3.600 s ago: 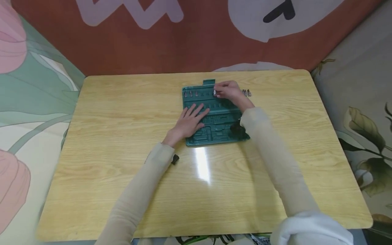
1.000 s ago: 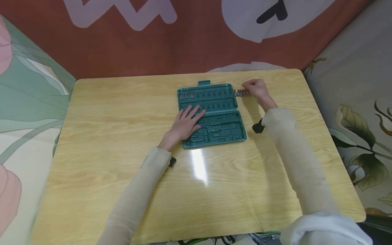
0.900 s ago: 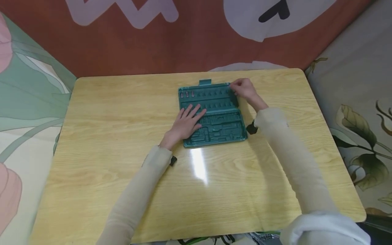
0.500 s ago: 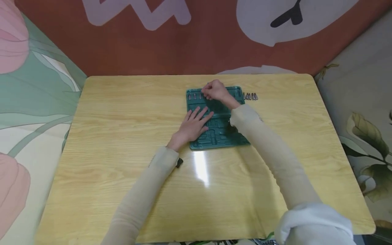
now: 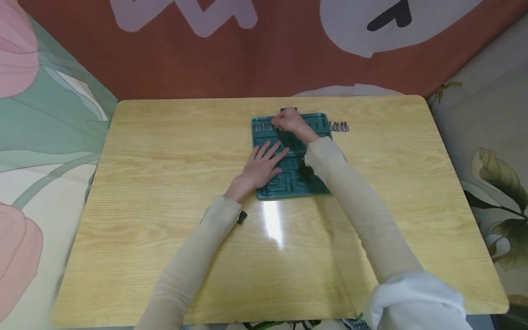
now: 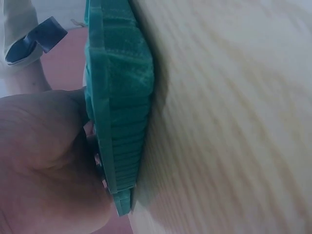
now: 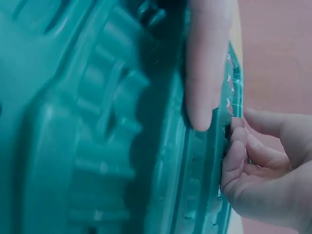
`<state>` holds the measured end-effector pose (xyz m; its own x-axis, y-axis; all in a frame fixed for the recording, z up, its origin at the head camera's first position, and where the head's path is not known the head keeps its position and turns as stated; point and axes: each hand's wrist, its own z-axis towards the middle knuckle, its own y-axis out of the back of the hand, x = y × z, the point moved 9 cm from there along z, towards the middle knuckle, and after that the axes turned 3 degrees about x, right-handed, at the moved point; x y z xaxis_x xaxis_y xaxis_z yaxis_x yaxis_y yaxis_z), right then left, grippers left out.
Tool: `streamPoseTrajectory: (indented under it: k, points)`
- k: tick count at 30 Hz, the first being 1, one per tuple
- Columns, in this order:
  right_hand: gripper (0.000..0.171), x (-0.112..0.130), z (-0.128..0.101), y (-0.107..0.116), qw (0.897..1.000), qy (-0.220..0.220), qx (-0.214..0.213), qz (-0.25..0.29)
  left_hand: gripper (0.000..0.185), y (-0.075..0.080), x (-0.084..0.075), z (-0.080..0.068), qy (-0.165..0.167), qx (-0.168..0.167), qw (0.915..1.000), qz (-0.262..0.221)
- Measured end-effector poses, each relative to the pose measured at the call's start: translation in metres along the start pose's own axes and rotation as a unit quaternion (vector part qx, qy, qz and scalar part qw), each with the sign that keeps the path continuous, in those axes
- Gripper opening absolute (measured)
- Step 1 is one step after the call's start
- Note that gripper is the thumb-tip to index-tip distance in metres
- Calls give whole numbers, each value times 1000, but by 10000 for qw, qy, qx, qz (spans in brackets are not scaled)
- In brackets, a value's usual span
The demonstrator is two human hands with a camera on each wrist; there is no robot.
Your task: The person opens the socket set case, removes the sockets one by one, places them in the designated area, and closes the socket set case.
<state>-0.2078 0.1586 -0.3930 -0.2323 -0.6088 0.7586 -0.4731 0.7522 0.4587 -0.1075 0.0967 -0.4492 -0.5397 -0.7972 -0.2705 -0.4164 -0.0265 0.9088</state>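
Note:
A green plastic case [image 5: 321,183] lies opened flat, with a small metal bit [image 5: 255,128] and others standing in its upper row. My left hand [image 5: 261,167] rests spread on the case's left side; its palm [image 6: 44,161] lies against the case edge [image 6: 122,97]. At the upper row my right hand [image 5: 290,121] pinches with curled fingers around the third metal bit, which its fingertips mostly hide. In the right wrist view the right hand [image 7: 268,170] is at the slots, and a straight left finger [image 7: 202,83] crosses the case.
Several metal bits [image 5: 339,126] form a row on the wooden table [image 5: 392,183], just right of the case. A red-brown patterned backdrop [image 5: 247,68] stands behind the table. The right arm shades part of the case.
From the row of bits on the table, my right hand has moved left to the case's upper row, then stayed there. The left hand keeps its place on the case.

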Motion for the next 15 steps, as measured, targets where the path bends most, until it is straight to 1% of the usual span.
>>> streamPoseTrajectory:
  k: [2, 3, 5, 9, 12, 15]
  points:
    - [32, -22, 29, -1, 9998, -118, 133, 60, 60, 2, 0, 0, 5, -13, 10000, -60]
    - [33, -28, 38, -2, 9997, -126, 211, 90, 60, 3, 1, -1, 19, -20, 10000, -92]
    - [36, -35, 47, -4, 9991, -49, 339, 240, 60, 4, 2, -1, 53, -3, 9999, -151]
    - [42, -40, 49, -7, 9979, -62, 477, 431, 60, 4, 1, -2, 58, 28, 9998, -168]
    - [41, -44, 48, -5, 9981, -151, 391, 458, 60, 4, -1, -1, 9, -1, 9999, -164]
    - [39, -44, 43, -2, 9988, -213, 274, 353, 60, 5, -4, 0, -31, -24, 9999, -166]
